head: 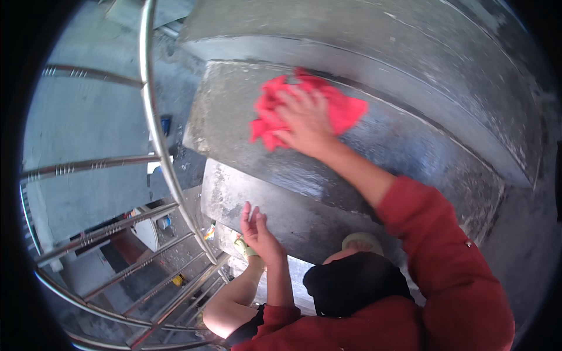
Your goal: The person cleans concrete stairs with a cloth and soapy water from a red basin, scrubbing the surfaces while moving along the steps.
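Observation:
A crumpled red cloth point(347, 107) lies on the tread of a concrete stair step point(228, 96). My right hand point(305, 118) presses flat on top of the cloth, fingers spread and slightly blurred. Damp, shiny patches show on the tread to the right of the cloth and below it. My left hand point(257, 228) is raised with fingers apart, holding nothing, above the left end of a lower step point(228, 188).
A stainless steel stair railing point(153, 105) curves along the left side. Beyond it lies a lower floor with scattered items. Another step point(351, 26) rises above. My feet, in light green slippers point(362, 241), are on lower steps. A wall stands at right.

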`<state>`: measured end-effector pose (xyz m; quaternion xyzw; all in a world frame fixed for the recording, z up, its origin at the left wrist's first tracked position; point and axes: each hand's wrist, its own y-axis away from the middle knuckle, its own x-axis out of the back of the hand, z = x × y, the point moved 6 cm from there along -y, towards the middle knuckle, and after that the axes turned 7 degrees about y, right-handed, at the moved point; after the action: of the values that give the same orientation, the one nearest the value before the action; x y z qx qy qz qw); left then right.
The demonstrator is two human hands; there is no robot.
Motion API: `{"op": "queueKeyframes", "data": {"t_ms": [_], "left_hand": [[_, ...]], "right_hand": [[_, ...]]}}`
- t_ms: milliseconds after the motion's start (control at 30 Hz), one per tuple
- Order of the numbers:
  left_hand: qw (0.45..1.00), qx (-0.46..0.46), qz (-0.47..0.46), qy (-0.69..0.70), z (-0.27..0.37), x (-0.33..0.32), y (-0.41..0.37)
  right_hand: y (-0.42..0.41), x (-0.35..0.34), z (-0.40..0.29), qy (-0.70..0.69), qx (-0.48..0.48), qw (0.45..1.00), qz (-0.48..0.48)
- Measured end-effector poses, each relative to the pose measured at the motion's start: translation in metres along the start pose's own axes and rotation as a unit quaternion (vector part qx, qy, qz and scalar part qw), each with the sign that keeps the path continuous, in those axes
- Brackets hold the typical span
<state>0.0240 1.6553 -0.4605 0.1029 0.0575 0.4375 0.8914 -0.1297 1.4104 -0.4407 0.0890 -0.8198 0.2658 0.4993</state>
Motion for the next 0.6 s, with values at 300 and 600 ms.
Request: {"op": "queueKeyframes", "data": {"t_ms": [300, 600], "left_hand": [[0.967, -0.183, -0.129, -0.123, 0.051, -0.051, -0.053], [0.816, -0.404, -0.204, -0.359, 0.005, -0.145, -0.052]], "right_hand": [[0.207, 0.065, -0.009, -0.077, 0.035, 0.995, -0.056], [0.53, 0.241, 0.166, 0.182, -0.456, 0.87, 0.032]]}}
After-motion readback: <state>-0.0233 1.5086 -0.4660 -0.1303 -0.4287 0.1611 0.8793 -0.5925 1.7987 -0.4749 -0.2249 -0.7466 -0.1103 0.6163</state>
